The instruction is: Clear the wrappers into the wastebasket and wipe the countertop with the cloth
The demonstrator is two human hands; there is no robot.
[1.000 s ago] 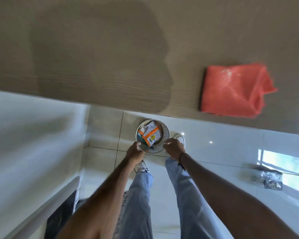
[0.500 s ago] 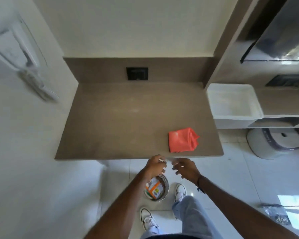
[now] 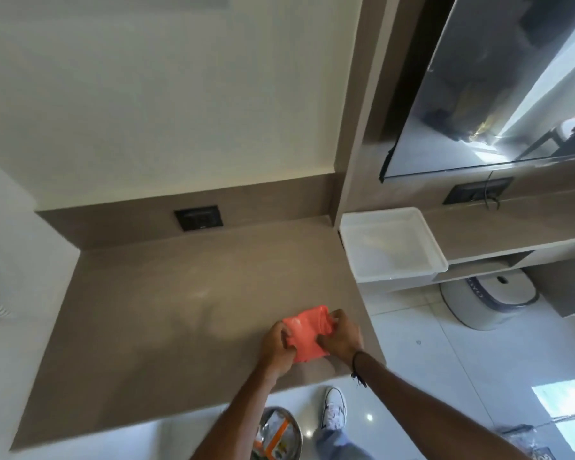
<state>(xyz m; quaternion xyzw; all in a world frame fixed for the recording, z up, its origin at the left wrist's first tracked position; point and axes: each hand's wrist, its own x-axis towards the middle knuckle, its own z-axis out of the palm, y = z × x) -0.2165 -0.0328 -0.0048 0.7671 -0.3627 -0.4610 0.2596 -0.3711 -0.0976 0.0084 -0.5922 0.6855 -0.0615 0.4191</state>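
An orange-red cloth (image 3: 307, 333) lies bunched on the brown countertop (image 3: 166, 313), near its front right corner. My left hand (image 3: 278, 348) grips the cloth's left side and my right hand (image 3: 341, 336) grips its right side. On the floor below the counter's front edge stands a round metal wastebasket (image 3: 294, 434), partly hidden by my left forearm. Wrappers (image 3: 274, 433), one with orange print, lie inside it.
A white plastic tub (image 3: 392, 244) sits just right of the countertop on a lower shelf. A black socket plate (image 3: 198, 218) is set in the backsplash. A round white appliance (image 3: 488, 300) stands on the floor at right. A clear packet (image 3: 525, 441) lies on the tiles.
Both hands rose from the wastebasket rim near the floor up to the countertop and took hold of the cloth. The view lifted from the floor to the counter and wall.
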